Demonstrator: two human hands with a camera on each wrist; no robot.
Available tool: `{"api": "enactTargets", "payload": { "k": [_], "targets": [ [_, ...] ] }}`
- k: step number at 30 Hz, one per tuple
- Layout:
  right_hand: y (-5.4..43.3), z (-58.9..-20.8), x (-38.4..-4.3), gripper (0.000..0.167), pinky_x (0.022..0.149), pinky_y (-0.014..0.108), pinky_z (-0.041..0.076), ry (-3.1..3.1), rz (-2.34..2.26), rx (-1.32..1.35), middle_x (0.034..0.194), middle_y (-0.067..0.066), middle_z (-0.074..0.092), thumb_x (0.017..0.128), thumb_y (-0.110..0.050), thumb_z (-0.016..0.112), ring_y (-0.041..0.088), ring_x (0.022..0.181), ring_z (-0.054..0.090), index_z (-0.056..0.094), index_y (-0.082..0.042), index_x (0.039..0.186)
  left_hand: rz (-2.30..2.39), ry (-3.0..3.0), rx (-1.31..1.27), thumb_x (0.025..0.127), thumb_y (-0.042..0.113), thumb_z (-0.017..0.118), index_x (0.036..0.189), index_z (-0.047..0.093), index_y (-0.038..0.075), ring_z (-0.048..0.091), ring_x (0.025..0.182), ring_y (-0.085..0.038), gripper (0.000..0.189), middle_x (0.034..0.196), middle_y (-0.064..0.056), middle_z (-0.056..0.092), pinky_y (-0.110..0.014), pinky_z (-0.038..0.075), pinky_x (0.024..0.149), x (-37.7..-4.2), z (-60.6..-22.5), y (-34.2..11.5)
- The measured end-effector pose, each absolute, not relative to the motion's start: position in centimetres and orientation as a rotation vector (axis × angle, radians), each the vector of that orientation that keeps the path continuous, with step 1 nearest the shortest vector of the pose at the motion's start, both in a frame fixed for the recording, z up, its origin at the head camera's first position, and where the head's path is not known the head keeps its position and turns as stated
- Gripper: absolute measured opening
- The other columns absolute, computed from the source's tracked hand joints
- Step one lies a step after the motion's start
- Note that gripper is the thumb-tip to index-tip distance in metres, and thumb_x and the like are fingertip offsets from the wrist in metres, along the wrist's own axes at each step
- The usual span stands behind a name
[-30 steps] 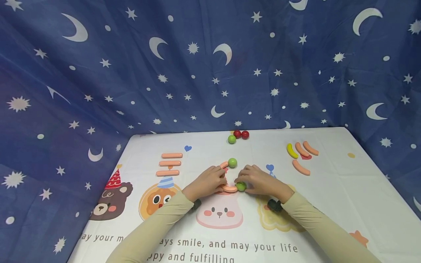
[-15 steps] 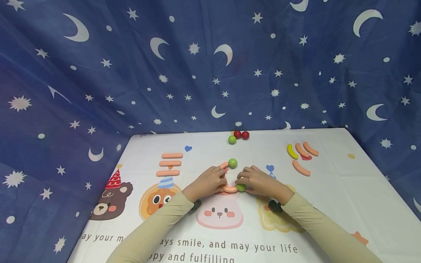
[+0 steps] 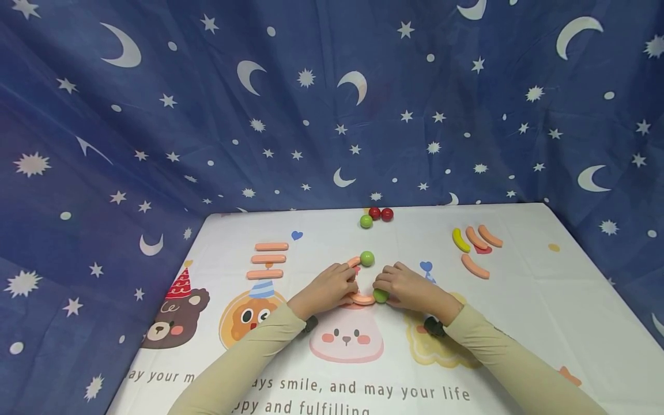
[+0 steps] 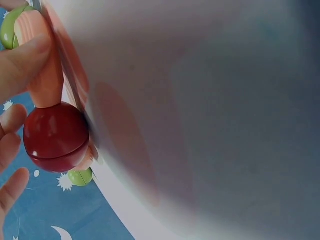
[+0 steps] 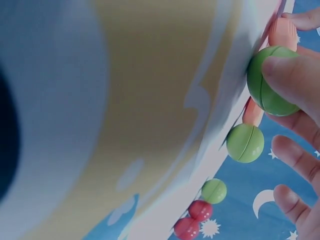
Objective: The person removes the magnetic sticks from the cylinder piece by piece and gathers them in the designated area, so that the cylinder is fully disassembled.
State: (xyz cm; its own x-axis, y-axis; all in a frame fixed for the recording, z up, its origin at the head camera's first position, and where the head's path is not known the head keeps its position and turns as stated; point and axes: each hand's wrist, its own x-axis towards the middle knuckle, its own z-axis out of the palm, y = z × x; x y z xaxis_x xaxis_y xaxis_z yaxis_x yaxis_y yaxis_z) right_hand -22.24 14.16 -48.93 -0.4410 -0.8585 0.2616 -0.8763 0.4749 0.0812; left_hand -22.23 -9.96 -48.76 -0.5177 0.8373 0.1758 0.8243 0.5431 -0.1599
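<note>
My left hand [image 3: 324, 286] is low over the middle of the table. In the left wrist view its thumb and a finger pinch a curved pink toy sausage [image 4: 47, 75], its near end against a dark red ball [image 4: 56, 132]. The head view has that red ball hidden under the hand. My right hand [image 3: 412, 286] grips a green ball [image 5: 272, 80] at the sausage's right end, thumb on top and other fingers spread. Farther back, a second curved sausage [image 3: 354, 261] meets another green ball [image 3: 367, 258].
Several straight pink sausages [image 3: 268, 259] lie in a stack at the left. Toward the back right are curved pink sausages [image 3: 475, 266] and a yellow one [image 3: 460, 240]. A green ball [image 3: 366, 221] and two red balls [image 3: 387, 214] sit by the back edge, before a blue curtain [image 3: 311, 138].
The fingers of my right hand have shifted slightly to the right around the green ball. My left hand and the other pieces look nearly the same.
</note>
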Motion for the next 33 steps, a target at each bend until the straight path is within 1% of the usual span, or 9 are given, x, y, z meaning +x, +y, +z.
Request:
{"api": "enactTargets", "payload": {
  "k": [4, 8, 15, 19, 24, 29, 33],
  "targets": [
    [14.2, -49.1, -22.4, 0.034, 0.077, 0.03, 0.046, -2.45, 0.132, 1.474, 0.095, -0.006, 0.068, 0.07, -0.02, 0.081, 0.012, 0.089, 0.057, 0.068, -0.015, 0.101, 0.066, -2.543, -1.4, 0.076, 0.034, 0.075, 0.085, 0.069, 0.024, 0.05, 0.089, -0.011, 0.015, 0.092, 0.005, 0.058, -0.026, 0.043, 0.082, -22.3, -48.8, -9.9],
    [14.5, -49.3, -22.6, 0.035, 0.078, 0.031, 0.046, -2.478, 0.164, 1.469, 0.095, -0.005, 0.068, 0.071, -0.022, 0.08, 0.013, 0.09, 0.056, 0.068, -0.014, 0.102, 0.059, -2.544, -1.405, 0.076, 0.034, 0.074, 0.085, 0.069, 0.024, 0.05, 0.088, -0.011, 0.015, 0.091, 0.005, 0.058, -0.026, 0.043, 0.08, -22.2, -48.7, -9.9],
    [15.5, -49.3, -22.6, 0.036, 0.076, 0.033, 0.045, -2.569, 0.247, 1.403, 0.092, -0.003, 0.067, 0.07, -0.024, 0.08, 0.014, 0.088, 0.056, 0.067, -0.011, 0.101, 0.066, -2.553, -1.396, 0.076, 0.036, 0.074, 0.084, 0.067, 0.025, 0.05, 0.088, -0.011, 0.015, 0.09, 0.006, 0.057, -0.026, 0.043, 0.083, -22.2, -48.8, -10.0],
    [16.1, -49.4, -22.6, 0.036, 0.079, 0.036, 0.045, -2.635, 0.275, 1.344, 0.093, -0.002, 0.067, 0.071, -0.025, 0.079, 0.015, 0.089, 0.055, 0.067, -0.011, 0.102, 0.069, -2.56, -1.396, 0.076, 0.037, 0.074, 0.085, 0.067, 0.025, 0.05, 0.089, -0.011, 0.016, 0.091, 0.007, 0.057, -0.027, 0.043, 0.084, -22.3, -48.8, -10.1],
    [16.7, -49.6, -22.6, 0.036, 0.079, 0.037, 0.043, -2.653, 0.325, 1.281, 0.092, -0.001, 0.067, 0.07, -0.023, 0.079, 0.016, 0.089, 0.054, 0.067, -0.01, 0.101, 0.078, -2.577, -1.398, 0.077, 0.037, 0.073, 0.086, 0.067, 0.026, 0.05, 0.091, -0.011, 0.016, 0.093, 0.007, 0.058, -0.026, 0.043, 0.085, -22.4, -48.9, -10.1],
    [17.5, -49.4, -22.7, 0.035, 0.078, 0.036, 0.041, -2.658, 0.371, 1.202, 0.09, -0.001, 0.066, 0.067, -0.02, 0.08, 0.016, 0.087, 0.053, 0.066, -0.008, 0.097, 0.088, -2.564, -1.395, 0.077, 0.038, 0.073, 0.086, 0.067, 0.026, 0.05, 0.09, -0.01, 0.016, 0.092, 0.007, 0.058, -0.026, 0.043, 0.084, -22.4, -49.1, -10.1],
    [18.3, -49.3, -23.1, 0.038, 0.075, 0.038, 0.042, -2.631, 0.37, 1.159, 0.09, 0.002, 0.067, 0.063, -0.021, 0.083, 0.02, 0.088, 0.055, 0.067, -0.008, 0.095, 0.085, -2.554, -1.387, 0.077, 0.037, 0.073, 0.084, 0.066, 0.026, 0.049, 0.088, -0.011, 0.015, 0.089, 0.007, 0.056, -0.025, 0.042, 0.081, -22.4, -49.0, -10.2]
  ]
}}
